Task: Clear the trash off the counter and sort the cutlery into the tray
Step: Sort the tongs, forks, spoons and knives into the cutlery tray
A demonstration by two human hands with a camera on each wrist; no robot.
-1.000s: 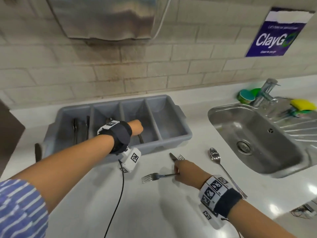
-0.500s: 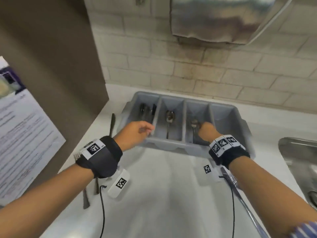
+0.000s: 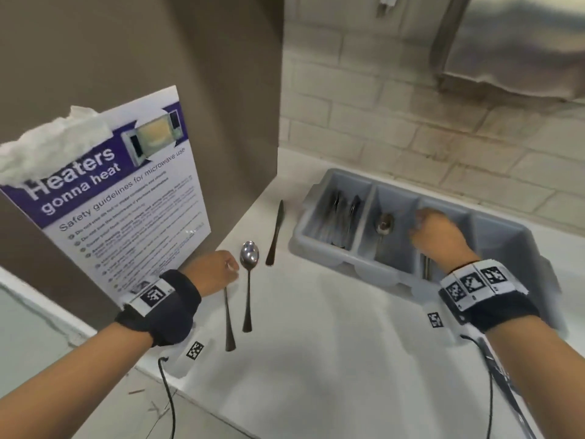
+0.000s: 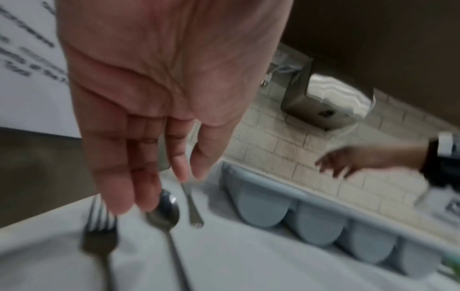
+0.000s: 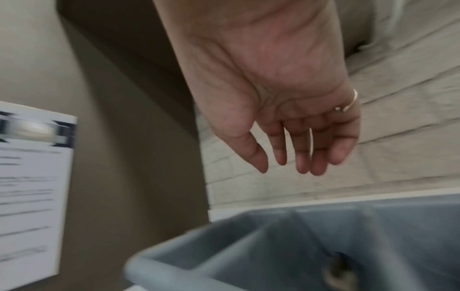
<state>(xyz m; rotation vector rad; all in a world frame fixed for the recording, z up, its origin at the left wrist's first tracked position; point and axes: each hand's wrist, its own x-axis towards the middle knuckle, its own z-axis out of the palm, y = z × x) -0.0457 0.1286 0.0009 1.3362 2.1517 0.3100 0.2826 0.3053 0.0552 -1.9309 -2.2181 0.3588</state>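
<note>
Having dropped its cutlery, my right hand (image 3: pixel 438 237) hangs open-fingered over the tray (image 3: pixel 329 258), while my left hand (image 3: pixel 218 274), fingers loose, reaches the fork (image 4: pixel 99 236) at lower left.

On the counter (image 3: pixel 316 359) lie three loose pieces of cutlery: one fork (image 4: pixel 99 242), one spoon (image 3: pixel 249 274) and one knife (image 3: pixel 276 231). One grey tray (image 3: pixel 506 236) has four compartments. One more spoon (image 3: pixel 384 224) lies in its second compartment from the left; the dark pieces in the leftmost one are too bunched to count. Two hands are in view, the left hand (image 3: pixel 215 270) and the right hand (image 3: pixel 438 234). One poster (image 3: pixel 126 201) stands by the wall.
</note>
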